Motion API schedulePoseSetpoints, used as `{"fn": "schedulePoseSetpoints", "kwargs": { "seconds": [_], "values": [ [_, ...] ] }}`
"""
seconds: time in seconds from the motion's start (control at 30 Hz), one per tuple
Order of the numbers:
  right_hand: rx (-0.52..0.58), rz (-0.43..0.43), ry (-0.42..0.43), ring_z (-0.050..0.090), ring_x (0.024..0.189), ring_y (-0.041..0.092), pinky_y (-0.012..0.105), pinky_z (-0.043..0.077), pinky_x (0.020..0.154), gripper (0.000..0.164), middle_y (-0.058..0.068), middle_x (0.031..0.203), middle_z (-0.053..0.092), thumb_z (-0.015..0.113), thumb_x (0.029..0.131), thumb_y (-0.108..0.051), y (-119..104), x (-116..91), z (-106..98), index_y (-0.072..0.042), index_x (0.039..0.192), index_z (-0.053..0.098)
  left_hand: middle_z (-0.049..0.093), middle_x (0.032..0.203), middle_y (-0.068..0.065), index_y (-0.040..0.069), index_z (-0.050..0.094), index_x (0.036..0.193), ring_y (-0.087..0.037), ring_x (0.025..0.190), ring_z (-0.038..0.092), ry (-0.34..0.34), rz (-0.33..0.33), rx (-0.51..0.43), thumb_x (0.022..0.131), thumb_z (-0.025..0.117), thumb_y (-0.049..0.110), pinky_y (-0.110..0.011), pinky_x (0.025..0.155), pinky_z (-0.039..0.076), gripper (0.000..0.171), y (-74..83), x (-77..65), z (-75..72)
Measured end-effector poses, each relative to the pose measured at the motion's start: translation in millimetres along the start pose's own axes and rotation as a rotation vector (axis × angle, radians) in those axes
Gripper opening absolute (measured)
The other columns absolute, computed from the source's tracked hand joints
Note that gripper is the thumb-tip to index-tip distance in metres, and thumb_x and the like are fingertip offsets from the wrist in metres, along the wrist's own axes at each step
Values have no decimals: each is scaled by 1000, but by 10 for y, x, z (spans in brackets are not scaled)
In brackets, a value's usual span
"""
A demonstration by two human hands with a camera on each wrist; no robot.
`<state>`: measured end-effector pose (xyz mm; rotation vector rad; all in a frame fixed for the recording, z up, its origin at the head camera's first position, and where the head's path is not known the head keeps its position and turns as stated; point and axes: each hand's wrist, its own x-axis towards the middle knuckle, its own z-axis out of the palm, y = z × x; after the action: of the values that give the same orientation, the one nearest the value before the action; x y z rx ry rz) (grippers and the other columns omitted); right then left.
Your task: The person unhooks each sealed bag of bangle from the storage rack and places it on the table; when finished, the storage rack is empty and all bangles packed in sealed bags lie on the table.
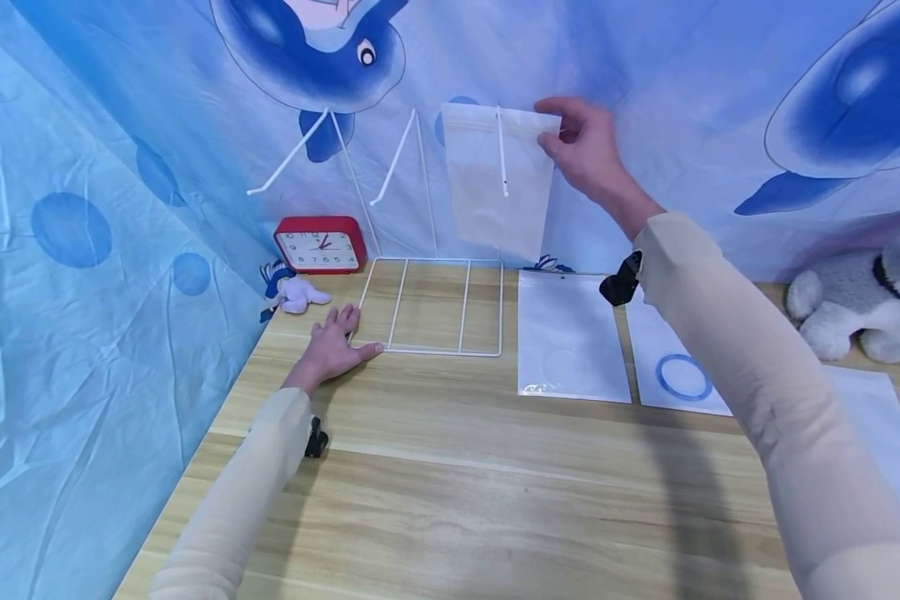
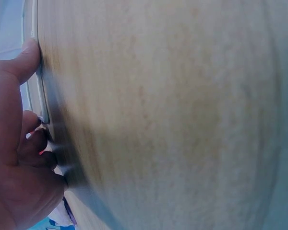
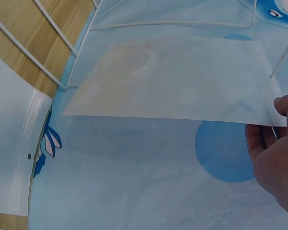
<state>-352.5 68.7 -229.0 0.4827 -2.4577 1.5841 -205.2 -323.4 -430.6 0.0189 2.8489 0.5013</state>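
A white wire rack (image 1: 442,352) stands against the back wall, its base flat on the table and several prongs sticking out above. On its right prong hangs a whitish, slightly see-through zip pouch (image 1: 472,196), the prong passing through near its top edge. My right hand (image 1: 588,154) pinches the pouch's upper right corner between thumb and fingers, also seen in the right wrist view. With fingers spread, my left hand (image 1: 333,346) rests at the base's front left corner. Its thumb lies along the front wire in the left wrist view.
Right of the rack lie a flat white pouch (image 1: 570,325), another pouch (image 1: 648,350) showing a blue ring (image 1: 661,375), and a third pouch (image 1: 862,396). A red clock (image 1: 320,246) and small purple toy (image 1: 296,296) stand left. A grey plush (image 1: 855,300) sits far right.
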Motion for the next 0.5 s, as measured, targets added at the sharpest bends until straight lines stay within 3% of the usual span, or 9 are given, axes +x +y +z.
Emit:
{"fn": "schedulePoseSetpoints", "kwargs": {
  "seconds": [0.5],
  "values": [
    [19, 66, -52, 56, 107, 21, 27, 49, 97, 37, 1, 138, 56, 54, 104, -18, -61, -22, 52, -21, 140, 59, 7, 164, -25, -3, 13, 158, -47, 148, -3, -3, 3, -10, 93, 60, 57, -65, 114, -3, 100, 17, 19, 14]
  ]
}}
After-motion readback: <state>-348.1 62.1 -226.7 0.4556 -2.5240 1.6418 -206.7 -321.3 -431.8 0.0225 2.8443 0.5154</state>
